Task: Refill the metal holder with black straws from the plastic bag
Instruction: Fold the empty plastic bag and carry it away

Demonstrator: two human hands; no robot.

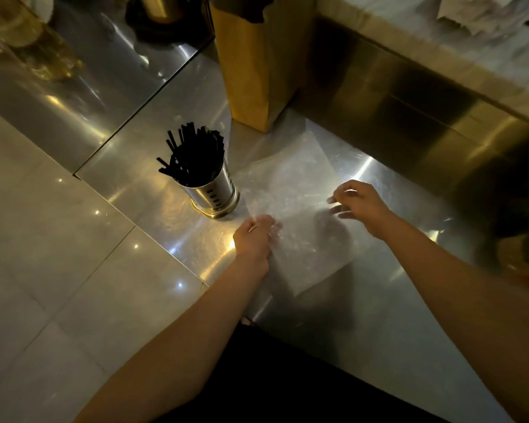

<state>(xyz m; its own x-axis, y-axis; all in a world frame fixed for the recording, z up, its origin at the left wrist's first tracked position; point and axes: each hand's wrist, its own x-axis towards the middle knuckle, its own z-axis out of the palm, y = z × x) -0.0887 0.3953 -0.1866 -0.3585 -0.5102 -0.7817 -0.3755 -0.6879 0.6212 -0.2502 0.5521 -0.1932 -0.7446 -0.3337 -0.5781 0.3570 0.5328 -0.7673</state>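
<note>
Stainless steel counter [394,300] runs under warm, dim light, and on it the metal holder [213,193] stands upright, packed with black straws [193,160] that fan out above its rim. Just beside it on the right, the clear plastic bag [297,190] lies flat on the steel, and I can make out no straws left inside.

The left hand [254,239] has its fingers curled onto the bag's near-left edge, pinching the film where it crinkles. The right hand [361,206] hangs over the bag's right side with fingers loosely spread and nothing clasped. The blur there hides whether its fingertips touch the plastic.

To my eye the refilling itself looks done and what is in hand is dealing with the emptied bag. That calls for a firm pinch on the left while the right takes the opposite edge, so the slippery film lifts or folds in one piece. Moving it away from the holder, not across it, would keep a sleeve or the bag from snagging the leaning straws and tipping the can.

Behind stands a brown paper bag [257,65], and a pale tiled surface [43,239] lies to the left.
</note>
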